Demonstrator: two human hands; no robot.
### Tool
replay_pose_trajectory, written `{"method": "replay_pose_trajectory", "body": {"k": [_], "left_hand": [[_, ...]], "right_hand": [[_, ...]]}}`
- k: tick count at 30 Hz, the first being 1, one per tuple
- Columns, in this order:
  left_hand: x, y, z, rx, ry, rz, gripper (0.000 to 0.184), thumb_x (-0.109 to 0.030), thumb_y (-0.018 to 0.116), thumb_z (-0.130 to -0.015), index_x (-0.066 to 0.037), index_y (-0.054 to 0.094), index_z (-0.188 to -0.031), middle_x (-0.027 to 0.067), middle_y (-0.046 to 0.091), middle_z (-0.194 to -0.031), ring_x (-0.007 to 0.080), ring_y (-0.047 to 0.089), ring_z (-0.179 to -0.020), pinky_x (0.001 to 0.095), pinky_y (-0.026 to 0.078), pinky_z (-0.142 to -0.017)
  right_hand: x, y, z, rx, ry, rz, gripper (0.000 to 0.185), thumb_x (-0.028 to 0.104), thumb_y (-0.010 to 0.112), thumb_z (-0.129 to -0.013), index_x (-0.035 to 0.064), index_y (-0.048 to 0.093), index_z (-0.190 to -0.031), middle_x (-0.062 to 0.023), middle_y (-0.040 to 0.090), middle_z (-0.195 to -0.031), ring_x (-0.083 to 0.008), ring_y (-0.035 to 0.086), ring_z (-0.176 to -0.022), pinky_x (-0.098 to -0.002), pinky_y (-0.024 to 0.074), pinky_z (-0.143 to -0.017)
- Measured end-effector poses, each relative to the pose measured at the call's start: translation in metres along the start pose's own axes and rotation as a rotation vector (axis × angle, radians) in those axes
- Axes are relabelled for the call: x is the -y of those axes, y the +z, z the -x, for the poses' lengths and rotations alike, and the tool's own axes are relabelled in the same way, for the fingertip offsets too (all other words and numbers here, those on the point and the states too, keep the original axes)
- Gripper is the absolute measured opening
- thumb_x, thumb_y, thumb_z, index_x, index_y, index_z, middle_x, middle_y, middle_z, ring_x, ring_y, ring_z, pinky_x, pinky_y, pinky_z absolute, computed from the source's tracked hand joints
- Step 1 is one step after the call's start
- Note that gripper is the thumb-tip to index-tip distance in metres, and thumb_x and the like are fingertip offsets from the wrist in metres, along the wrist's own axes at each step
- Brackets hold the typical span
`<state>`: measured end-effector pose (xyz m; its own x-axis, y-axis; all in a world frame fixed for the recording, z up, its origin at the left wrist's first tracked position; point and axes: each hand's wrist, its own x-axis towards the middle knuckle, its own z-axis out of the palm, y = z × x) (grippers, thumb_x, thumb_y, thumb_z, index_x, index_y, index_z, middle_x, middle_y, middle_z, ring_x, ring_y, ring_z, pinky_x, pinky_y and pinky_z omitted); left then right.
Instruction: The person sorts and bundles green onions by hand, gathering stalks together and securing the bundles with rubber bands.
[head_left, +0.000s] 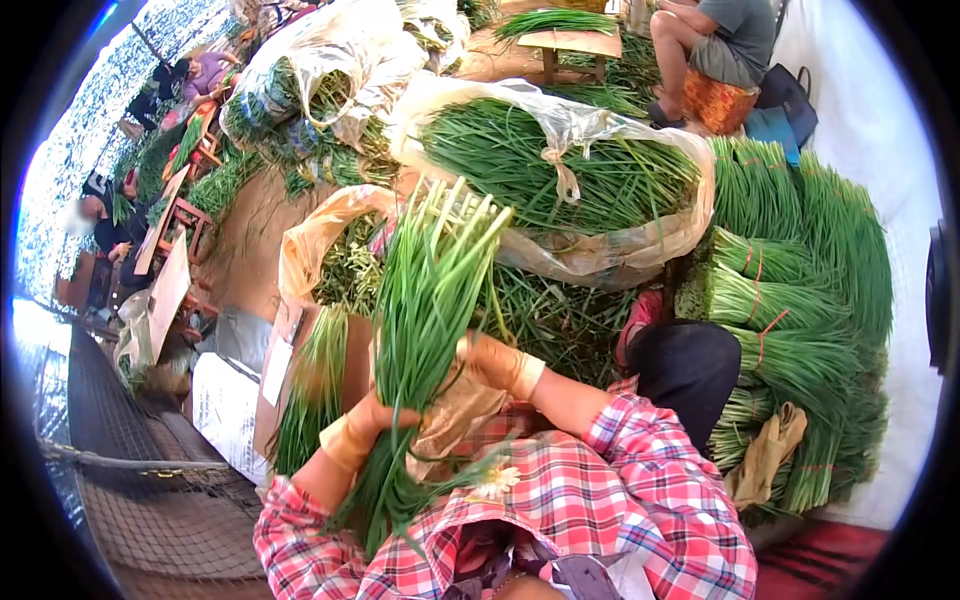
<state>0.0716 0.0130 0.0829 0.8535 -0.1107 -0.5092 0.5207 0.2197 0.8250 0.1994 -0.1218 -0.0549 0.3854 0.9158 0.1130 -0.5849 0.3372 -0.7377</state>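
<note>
A large loose bunch of garlic chives stands up in front of my chest, pale stem ends at the top and green leaves hanging down. My left hand, in a tan cuff or glove, is wrapped round its lower part. My right hand is at the bunch's right side, fingers curled; what they hold, if anything, is hidden. Some leaf tips trail over my checked shirt. More chives lie on a wooden board beside my left hand.
An open plastic sack of chives lies ahead. Tied bundles are stacked at the right, with a brown cloth or glove on them. A seated person and other people work farther off. Netting is at lower left.
</note>
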Motion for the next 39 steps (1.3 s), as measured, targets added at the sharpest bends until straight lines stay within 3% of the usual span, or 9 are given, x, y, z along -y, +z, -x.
{"method": "replay_pose_trajectory", "body": {"k": [8, 16, 17, 18, 21, 23, 27, 31, 39], "left_hand": [[0.083, -0.027, 0.023, -0.059, -0.057, -0.136, 0.058, -0.010, 0.079, -0.063, -0.003, 0.056, -0.116, 0.0037, 0.062, -0.106, 0.0144, 0.056, -0.096, 0.0311, 0.044, -0.087], [0.089, -0.034, 0.040, -0.101, -0.031, -0.335, 0.057, -0.008, 0.076, -0.064, -0.001, 0.054, -0.116, 0.0045, 0.063, -0.103, 0.0142, 0.058, -0.092, 0.0296, 0.047, -0.082], [0.093, -0.036, 0.047, -0.128, 0.009, -0.333, 0.057, -0.006, 0.075, -0.064, -0.001, 0.053, -0.116, 0.0043, 0.063, -0.103, 0.0141, 0.058, -0.092, 0.0292, 0.047, -0.082], [0.086, -0.038, 0.050, -0.125, 0.018, -0.314, 0.057, -0.004, 0.074, -0.064, -0.001, 0.053, -0.116, 0.0040, 0.062, -0.103, 0.0143, 0.058, -0.093, 0.0291, 0.045, -0.084], [0.088, -0.046, 0.056, -0.286, 0.002, -0.216, 0.053, -0.005, 0.072, -0.064, 0.000, 0.055, -0.114, 0.0064, 0.063, -0.104, 0.0144, 0.058, -0.095, 0.0291, 0.046, -0.084], [0.099, -0.053, 0.048, -0.342, 0.018, -0.292, 0.053, -0.006, 0.072, -0.064, 0.000, 0.055, -0.114, 0.0066, 0.063, -0.104, 0.0144, 0.058, -0.095, 0.0289, 0.046, -0.084], [0.102, -0.052, 0.033, -0.423, 0.064, -0.488, 0.052, -0.011, 0.073, -0.065, 0.001, 0.054, -0.112, 0.0070, 0.064, -0.100, 0.0152, 0.059, -0.091, 0.0301, 0.047, -0.082], [0.102, -0.033, 0.032, -0.524, 0.090, -0.750, 0.054, -0.018, 0.071, -0.067, -0.002, 0.052, -0.115, 0.0166, 0.065, -0.098, 0.0261, 0.063, -0.093, 0.0334, 0.048, -0.080], [0.109, -0.025, 0.031, -0.491, 0.095, -0.758, 0.058, -0.021, 0.073, -0.067, -0.004, 0.052, -0.117, 0.0147, 0.065, -0.099, 0.0249, 0.062, -0.093, 0.0336, 0.048, -0.080]], "right_hand": [[0.073, -0.049, -0.024, -0.383, -0.230, -0.633, 0.057, 0.056, 0.056, -0.080, 0.0053, 0.054, -0.106, -0.0055, 0.062, -0.084, -0.0192, 0.063, -0.077, -0.0385, 0.0570, -0.071], [0.139, -0.124, 0.010, -1.125, -0.385, -0.331, 0.035, 0.045, 0.051, -0.089, 0.0111, 0.046, -0.081, 0.0042, 0.040, -0.056, -0.0112, 0.039, -0.042, -0.0257, 0.0343, -0.038], [0.139, -0.192, 0.042, -0.732, -0.454, -0.422, 0.034, 0.044, 0.053, -0.087, 0.0106, 0.046, -0.085, 0.0027, 0.041, -0.058, -0.0117, 0.040, -0.045, -0.0250, 0.0348, -0.041], [0.169, -0.161, 0.045, -1.166, -0.550, -0.156, 0.032, 0.042, 0.041, -0.094, 0.0108, 0.050, -0.098, 0.0050, 0.035, -0.053, -0.0103, 0.036, -0.045, -0.0269, 0.0334, -0.042], [0.219, -0.213, 0.097, -1.138, -0.644, -0.070, 0.028, 0.035, 0.041, -0.095, 0.0095, 0.053, -0.095, 0.0059, 0.031, -0.055, -0.0065, 0.036, -0.048, -0.0229, 0.0313, -0.043], [0.232, -0.211, 0.095, -0.652, -0.261, -0.153, 0.029, 0.035, 0.044, -0.093, 0.0084, 0.055, -0.097, 0.0033, 0.040, -0.056, -0.0077, 0.039, -0.048, -0.0212, 0.0337, -0.043], [0.156, -0.110, 0.036, -0.373, 0.612, 1.781, 0.080, 0.055, 0.064, -0.074, 0.0033, 0.042, -0.131, -0.0186, 0.057, -0.118, -0.0260, 0.057, -0.104, -0.0345, 0.0430, -0.091], [0.128, -0.080, 0.017, -0.570, 0.225, 0.306, 0.081, 0.062, 0.060, -0.074, 0.0048, 0.045, -0.129, -0.0129, 0.055, -0.120, -0.0245, 0.052, -0.110, -0.0387, 0.0399, -0.091], [0.100, -0.076, -0.022, -0.630, -0.020, 0.038, 0.036, 0.026, 0.056, -0.090, 0.0008, 0.056, -0.115, -0.0085, 0.065, -0.088, -0.0192, 0.061, -0.082, -0.0335, 0.0496, -0.073]]}}
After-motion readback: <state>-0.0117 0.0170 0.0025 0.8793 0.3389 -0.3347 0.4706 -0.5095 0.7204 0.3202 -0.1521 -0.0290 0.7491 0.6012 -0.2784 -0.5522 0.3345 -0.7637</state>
